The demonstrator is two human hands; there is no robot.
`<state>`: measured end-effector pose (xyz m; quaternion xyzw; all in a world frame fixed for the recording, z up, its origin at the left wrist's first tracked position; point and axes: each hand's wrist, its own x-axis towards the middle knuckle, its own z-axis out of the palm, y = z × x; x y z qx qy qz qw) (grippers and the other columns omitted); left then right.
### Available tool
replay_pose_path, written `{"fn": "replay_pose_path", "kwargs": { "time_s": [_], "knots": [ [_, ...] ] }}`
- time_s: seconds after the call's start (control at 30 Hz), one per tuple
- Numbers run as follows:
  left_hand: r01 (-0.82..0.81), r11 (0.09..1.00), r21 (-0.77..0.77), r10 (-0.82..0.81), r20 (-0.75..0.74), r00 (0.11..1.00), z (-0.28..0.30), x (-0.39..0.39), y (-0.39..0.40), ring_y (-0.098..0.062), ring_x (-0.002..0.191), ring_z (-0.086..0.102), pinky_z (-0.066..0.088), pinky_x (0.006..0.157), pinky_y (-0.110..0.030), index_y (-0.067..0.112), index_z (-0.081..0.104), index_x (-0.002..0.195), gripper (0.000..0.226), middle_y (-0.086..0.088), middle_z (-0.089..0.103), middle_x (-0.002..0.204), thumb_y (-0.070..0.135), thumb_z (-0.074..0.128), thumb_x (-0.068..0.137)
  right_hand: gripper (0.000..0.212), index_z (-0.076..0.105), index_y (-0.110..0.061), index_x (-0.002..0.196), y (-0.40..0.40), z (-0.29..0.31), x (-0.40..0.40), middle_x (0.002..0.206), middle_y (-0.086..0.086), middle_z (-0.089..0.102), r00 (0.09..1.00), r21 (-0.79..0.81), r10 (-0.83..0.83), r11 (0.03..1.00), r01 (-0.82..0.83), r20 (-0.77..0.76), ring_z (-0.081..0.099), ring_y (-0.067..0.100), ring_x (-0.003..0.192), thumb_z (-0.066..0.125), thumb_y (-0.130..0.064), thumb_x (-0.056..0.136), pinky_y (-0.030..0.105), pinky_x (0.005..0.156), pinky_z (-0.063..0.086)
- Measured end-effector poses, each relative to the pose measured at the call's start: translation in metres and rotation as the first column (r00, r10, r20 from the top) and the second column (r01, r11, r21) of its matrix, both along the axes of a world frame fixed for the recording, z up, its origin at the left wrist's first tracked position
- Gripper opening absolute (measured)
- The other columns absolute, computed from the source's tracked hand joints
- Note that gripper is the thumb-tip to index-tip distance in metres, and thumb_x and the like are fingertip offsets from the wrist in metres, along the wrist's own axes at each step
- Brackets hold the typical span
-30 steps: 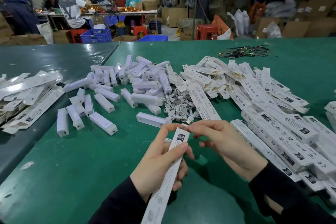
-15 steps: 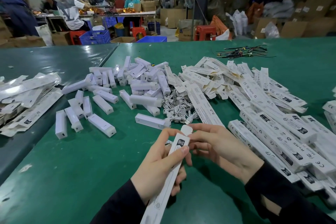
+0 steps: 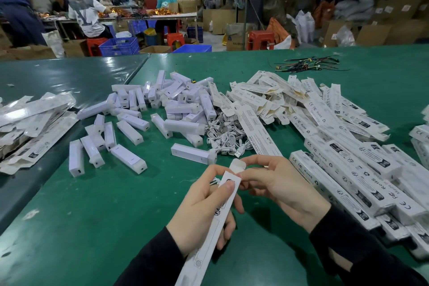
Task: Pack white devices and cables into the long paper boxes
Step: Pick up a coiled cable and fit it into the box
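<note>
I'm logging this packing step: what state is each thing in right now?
long paper box: held, top flap up
left hand: grips the box
right hand: fingers at the flap
white devices: loose, unpacked
cables: tangled pile
flat boxes: empty, heaped
filled boxes: closed, stacked

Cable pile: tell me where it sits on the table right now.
In the head view, the cable pile lies at the table's centre, just beyond both hands, between the heap of white devices on its left and the flat paper boxes on its right.

Bare table (image 3: 97, 227) near-left; devices (image 3: 144, 121) and boxes (image 3: 362, 169) crowd beyond.
</note>
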<state>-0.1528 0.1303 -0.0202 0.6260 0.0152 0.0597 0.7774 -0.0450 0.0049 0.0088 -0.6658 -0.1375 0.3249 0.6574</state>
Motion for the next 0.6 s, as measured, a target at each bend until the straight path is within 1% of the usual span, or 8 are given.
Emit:
{"fn": "replay_pose_path", "kwargs": {
  "time_s": [0.07,0.13,0.2,0.23,0.3,0.37,0.47,0.6],
  "knots": [
    [0.004,1.000,0.005,-0.004,0.007,1.000,-0.0001,-0.0004,-0.0008,-0.020,0.032,0.046,0.038,0.033,-0.018,0.011,0.048,0.102,0.022,-0.019,0.057,0.072,0.027,0.054,0.089,0.013,0.069,-0.005,0.096,0.0006,-0.0010,0.0001,0.072,0.008,0.070,1.000,0.010,0.000,1.000,0.000,-0.013,0.063,0.011,0.055,0.069,-0.003,0.083,0.018,0.051,0.049],
    [-0.006,1.000,0.015,0.006,0.009,1.000,0.0002,-0.0003,-0.0011,-0.020,0.032,0.047,0.038,0.034,-0.019,0.010,0.048,0.102,0.022,-0.019,0.057,0.073,0.026,0.055,0.088,0.010,0.072,-0.008,0.092,0.0007,-0.0006,0.0004,0.074,0.008,0.070,1.000,0.033,0.012,0.999,-0.011,-0.023,0.064,0.012,0.058,0.066,-0.015,0.087,0.020,0.055,0.050],
    [-0.038,0.999,0.020,0.038,0.002,0.999,0.0007,0.0002,-0.0013,-0.021,0.033,0.048,0.039,0.034,-0.020,0.012,0.048,0.104,0.025,-0.017,0.060,0.074,0.027,0.057,0.086,0.020,0.075,-0.011,0.086,0.0001,0.0002,0.0004,0.077,0.008,0.071,0.999,0.050,0.029,0.998,-0.028,-0.027,0.065,0.014,0.063,0.067,-0.029,0.087,0.022,0.058,0.051],
    [-0.051,0.999,0.017,0.051,-0.001,0.999,0.0007,0.0004,-0.0013,-0.022,0.034,0.048,0.039,0.033,-0.020,0.013,0.046,0.107,0.028,-0.017,0.062,0.075,0.027,0.058,0.085,0.022,0.076,-0.013,0.085,-0.0002,0.0005,0.0000,0.078,0.007,0.072,0.999,0.049,0.037,0.998,-0.036,-0.020,0.066,0.013,0.065,0.068,-0.033,0.085,0.022,0.059,0.051],
    [-0.063,0.998,-0.005,0.063,-0.010,0.998,0.0011,0.0004,-0.0010,-0.023,0.036,0.049,0.040,0.032,-0.021,0.017,0.040,0.110,0.034,-0.016,0.064,0.076,0.026,0.059,0.084,0.021,0.078,-0.013,0.085,-0.0002,0.0000,-0.0012,0.081,0.006,0.073,0.999,0.046,0.054,0.997,-0.053,-0.003,0.067,0.012,0.068,0.071,-0.032,0.083,0.022,0.060,0.051],
    [-0.073,0.997,-0.031,0.072,-0.027,0.997,0.0014,0.0006,-0.0010,-0.023,0.036,0.048,0.039,0.032,-0.021,0.020,0.035,0.110,0.038,-0.017,0.065,0.077,0.025,0.060,0.082,0.017,0.078,-0.011,0.091,-0.0006,-0.0011,-0.0019,0.081,0.006,0.073,0.997,0.063,0.071,0.996,-0.071,-0.001,0.066,0.010,0.067,0.072,-0.025,0.083,0.022,0.060,0.051],
    [-0.090,0.995,-0.051,0.087,-0.060,0.994,0.0016,0.0015,-0.0006,-0.023,0.035,0.049,0.040,0.032,-0.022,0.017,0.033,0.111,0.044,-0.019,0.065,0.077,0.024,0.063,0.080,0.017,0.079,-0.010,0.095,-0.0015,-0.0014,-0.0024,0.081,0.007,0.074,0.995,0.101,0.104,0.990,-0.103,-0.002,0.065,0.008,0.066,0.074,-0.019,0.081,0.020,0.059,0.052],
    [-0.105,0.993,-0.046,0.100,-0.099,0.990,0.0015,0.0018,0.0005,-0.024,0.035,0.050,0.040,0.033,-0.022,0.013,0.032,0.114,0.050,-0.020,0.066,0.077,0.025,0.071,0.084,0.015,0.080,-0.013,0.093,-0.0019,-0.0010,-0.0035,0.084,0.010,0.074,0.991,0.098,0.130,0.987,-0.131,0.020,0.064,0.011,0.067,0.073,-0.019,0.081,0.022,0.063,0.054]
  ]
}}
